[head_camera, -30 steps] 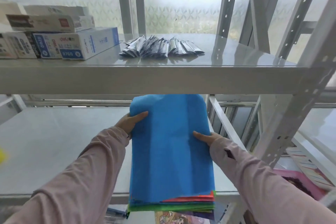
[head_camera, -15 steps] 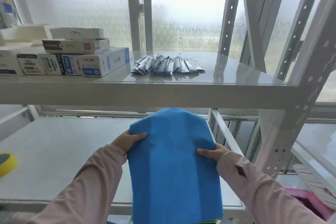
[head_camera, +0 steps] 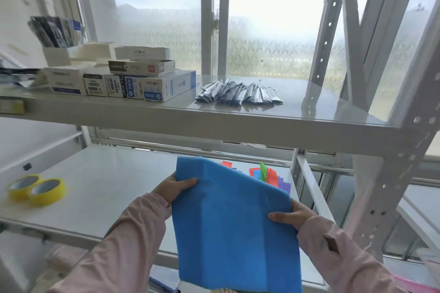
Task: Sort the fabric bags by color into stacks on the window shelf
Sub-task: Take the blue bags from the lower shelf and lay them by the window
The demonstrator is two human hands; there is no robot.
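Sorting barely begun, judging: no colour stacks seen on window shelf (head_camera: 107,185). Grip: left hand (head_camera: 177,188) and right hand (head_camera: 289,216) pinched side edges of blue bag (head_camera: 233,221), held over shelf's front edge. Behind it at 1 o'clock peeked mixed-colour bags (head_camera: 269,175). Open room at 10 o'clock; tape rolls (head_camera: 35,189) at 9, upper shelf (head_camera: 214,123) close at 12, post (head_camera: 390,185) at 3.

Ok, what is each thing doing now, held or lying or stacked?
blue bag: held up, tilted.
left hand: grips the bag's left edge.
right hand: grips its right edge.
coloured bags: peeking out behind the blue bag; held or lying, cannot tell.
tape rolls: lying flat, side by side.
boxes: stacked on the upper shelf.
packets: fanned in a row.
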